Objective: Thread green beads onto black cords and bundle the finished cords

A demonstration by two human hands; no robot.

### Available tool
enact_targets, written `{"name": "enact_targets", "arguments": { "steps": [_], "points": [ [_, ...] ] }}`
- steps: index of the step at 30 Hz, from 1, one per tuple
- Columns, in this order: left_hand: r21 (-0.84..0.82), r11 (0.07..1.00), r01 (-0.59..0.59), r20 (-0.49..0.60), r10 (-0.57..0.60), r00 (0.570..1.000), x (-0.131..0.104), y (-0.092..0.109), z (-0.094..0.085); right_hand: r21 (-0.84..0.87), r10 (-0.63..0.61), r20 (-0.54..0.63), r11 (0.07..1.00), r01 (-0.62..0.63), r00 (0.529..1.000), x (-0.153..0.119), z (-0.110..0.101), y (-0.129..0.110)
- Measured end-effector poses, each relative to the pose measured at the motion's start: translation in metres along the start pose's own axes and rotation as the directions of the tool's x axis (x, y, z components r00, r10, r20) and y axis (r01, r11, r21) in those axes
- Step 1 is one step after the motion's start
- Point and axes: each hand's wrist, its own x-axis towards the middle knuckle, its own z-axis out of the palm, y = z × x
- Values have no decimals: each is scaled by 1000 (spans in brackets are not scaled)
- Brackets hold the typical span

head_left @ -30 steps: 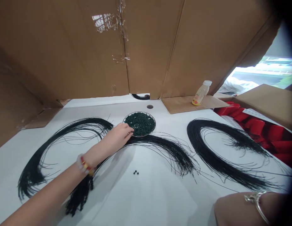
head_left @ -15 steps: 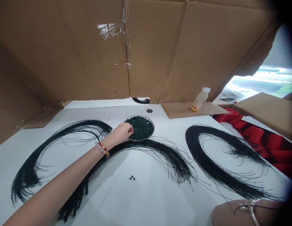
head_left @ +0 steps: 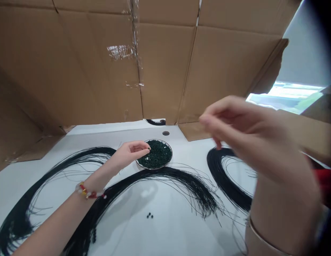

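My left hand (head_left: 130, 152), a beaded bracelet at its wrist, is over the left edge of a round dish (head_left: 171, 159) filled with small dark green beads (head_left: 157, 156). Its thumb and forefinger are pinched, with a dark speck like one bead at the tips. Raised at the right is my right hand (head_left: 235, 131), blurred, thumb and forefinger together; what they hold, if anything, cannot be made out. A bundle of black cords (head_left: 178, 174) curves in front of the dish. Three loose dark beads (head_left: 150, 215) lie on the white table nearer me.
More black cord bundles lie at left (head_left: 29, 195) and right (head_left: 221, 177), the right one partly behind my arm. Cardboard walls (head_left: 101, 78) rise behind and at the left. A cardboard flap (head_left: 193, 131) rests on the table near a round hole (head_left: 166, 133).
My right hand has come up into view from the lower right and now covers the bottle. My left hand has drawn back slightly left from the beads, fingers still pinched. The view has tilted a little.
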Motion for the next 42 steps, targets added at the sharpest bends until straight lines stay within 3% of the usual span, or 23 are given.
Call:
{"name": "enact_targets", "arguments": {
  "steps": [2, 5, 8, 12, 15, 22, 30, 38, 42],
  "points": [
    [-131, 991, -33, -45, 27, 999, -18, 14, -5, 105, 29, 123, 994, -42, 992, 12, 22, 4],
    [-289, 952, -100, -115, 69, 991, -41, 26, -9, 295, 124, 305, 931, -218, 944, 19, 59, 8],
    [-410, 901, -143, -148, 89, 985, -58, 32, -10, 387, 173, 354, 868, -312, 919, 13, 86, 5],
    [-632, 769, -93, -73, 60, 996, -73, 38, -10, 480, 152, 334, 822, -307, 930, -1, 102, -5],
    [-640, 765, -72, -24, 73, 997, -78, 40, -12, 497, 136, 306, 822, -280, 942, -6, 105, -11],
    [-465, 880, -94, 49, 132, 990, -86, 46, -21, 390, 103, 315, 892, -227, 944, -7, 97, -18],
    [-284, 936, -208, -33, 207, 978, -91, 57, -24, 361, 129, 352, 895, -262, 927, -9, 92, -23],
    [-275, 942, -192, -51, 185, 981, -96, 62, -20, 332, 111, 353, 914, -235, 929, -9, 90, -25],
    [-141, 963, -231, -48, 227, 973, -99, 65, -22, 271, 80, 376, 943, -192, 923, -9, 86, -24]
  ]
}}
